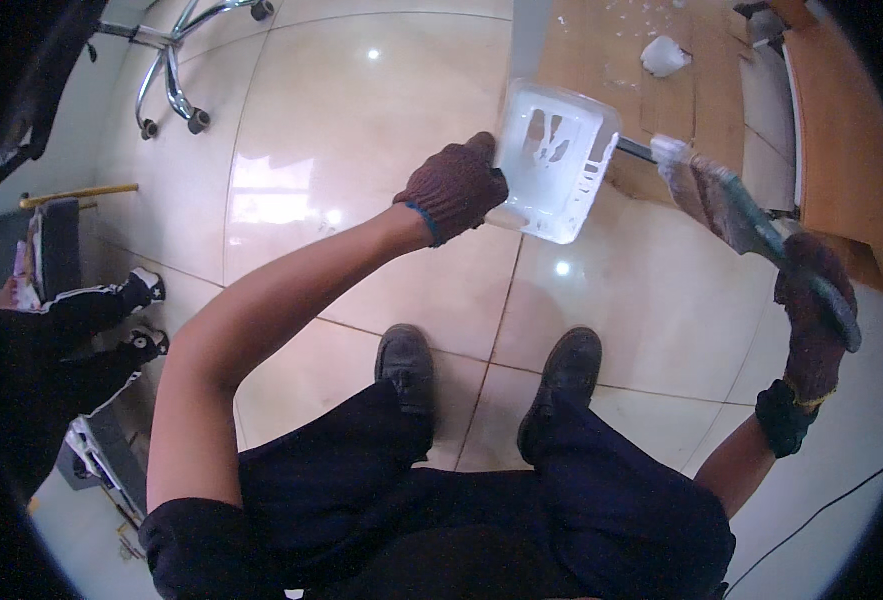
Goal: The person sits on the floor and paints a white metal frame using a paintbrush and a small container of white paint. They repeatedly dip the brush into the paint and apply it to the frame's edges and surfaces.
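Note:
My left hand (457, 188), in a dark maroon knit glove, grips the near-left edge of a shallow rectangular plastic tub (518, 205). White paint coats the tub's bottom and streaks its walls. To the right, my right hand (819, 325), also gloved, is closed round the handle of a wide paintbrush (727, 205). The brush slants up and left, its white-coated bristle end a short way from the tub's right rim and apart from it. Motion blurs the brush a little.
A brown board (602, 50) spotted with white lies ahead, bearing a white lump (666, 57). Wooden furniture (847, 140) stands on the right. A wheeled chair base (172, 60) is at the far left. Another person's legs (102, 310) show at left. A black cable (822, 510) crosses the floor.

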A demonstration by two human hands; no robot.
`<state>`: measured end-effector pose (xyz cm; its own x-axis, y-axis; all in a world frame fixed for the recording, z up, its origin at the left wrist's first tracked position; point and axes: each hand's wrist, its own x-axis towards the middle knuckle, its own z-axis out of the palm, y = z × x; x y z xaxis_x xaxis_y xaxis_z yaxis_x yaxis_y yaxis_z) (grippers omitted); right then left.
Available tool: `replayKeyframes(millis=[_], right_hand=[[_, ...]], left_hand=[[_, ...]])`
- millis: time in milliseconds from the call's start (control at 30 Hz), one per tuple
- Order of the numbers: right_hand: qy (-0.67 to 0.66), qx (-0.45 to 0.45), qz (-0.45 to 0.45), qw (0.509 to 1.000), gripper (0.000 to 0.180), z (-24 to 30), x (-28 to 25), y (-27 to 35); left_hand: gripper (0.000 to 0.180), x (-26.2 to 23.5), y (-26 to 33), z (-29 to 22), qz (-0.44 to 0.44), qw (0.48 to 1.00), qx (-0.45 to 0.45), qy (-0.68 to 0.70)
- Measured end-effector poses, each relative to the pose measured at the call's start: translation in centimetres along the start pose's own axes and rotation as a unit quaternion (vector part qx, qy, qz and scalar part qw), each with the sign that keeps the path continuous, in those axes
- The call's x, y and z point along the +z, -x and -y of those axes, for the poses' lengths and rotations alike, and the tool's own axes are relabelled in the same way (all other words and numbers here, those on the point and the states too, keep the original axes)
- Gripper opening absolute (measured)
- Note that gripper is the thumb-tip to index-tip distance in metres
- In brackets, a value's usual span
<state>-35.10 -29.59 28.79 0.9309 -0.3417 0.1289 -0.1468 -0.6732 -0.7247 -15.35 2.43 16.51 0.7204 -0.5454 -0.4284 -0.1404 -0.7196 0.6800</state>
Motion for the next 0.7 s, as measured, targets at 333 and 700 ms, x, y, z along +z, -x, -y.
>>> replayKeyframes(millis=[333,700], right_hand=[[0.115,-0.051,0.141,0.982,0.025,6.7,0.2,0.4],[0.408,-0.082,0.241,0.877,0.024,5.1,2.6,-2.1]], left_hand=[[0.022,2.1,-5.6,-6.5,-0.078,0.993,0.088,0.026],[0.025,1.8,-9.1,-7.5,-0.19,0.965,0.166,-0.071]])
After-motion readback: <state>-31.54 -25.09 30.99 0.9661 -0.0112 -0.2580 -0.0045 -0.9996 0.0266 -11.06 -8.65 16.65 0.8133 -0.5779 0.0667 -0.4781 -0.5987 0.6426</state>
